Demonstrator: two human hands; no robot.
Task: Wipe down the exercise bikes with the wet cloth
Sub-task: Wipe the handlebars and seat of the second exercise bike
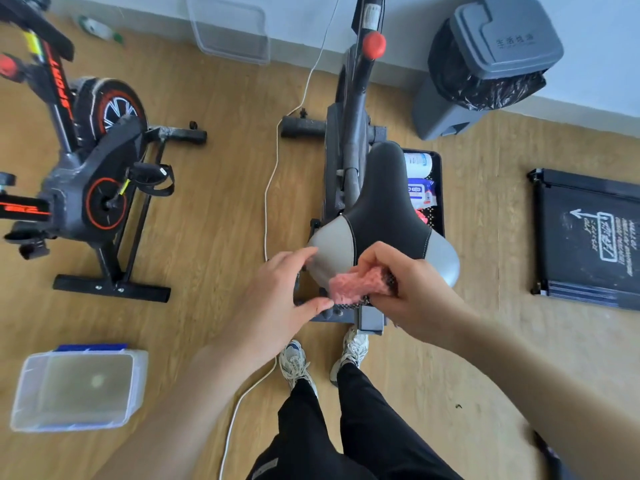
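While I stand just behind the saddle (388, 209), my right hand (408, 292) is curled round the wet cloth (356, 284) and holds it in a bunch. The cloth is right at the back edge of the saddle, between my two hands. My left hand (277, 289) is open with its fingers spread. Its thumb comes right up to the cloth's corner, but I cannot tell if it touches.

The cloth looks soft and floppy. It is pink and fluffy on one side, with a dark dotted side under it. I think it is light and squashy, and a bit slippery because it is wet. It will fold any way I push it, so I should hold it in my palm with the fluffy side out flat. My left hand could pull one corner to spread it.

The saddle looks smooth and firm, so the cloth should slide over it easily. The grey bike (349, 140) runs on past my hands. The other bike (86, 168) is far off to the left of my left hand. A clear tub (76, 386) sits on the floor beside my left arm.
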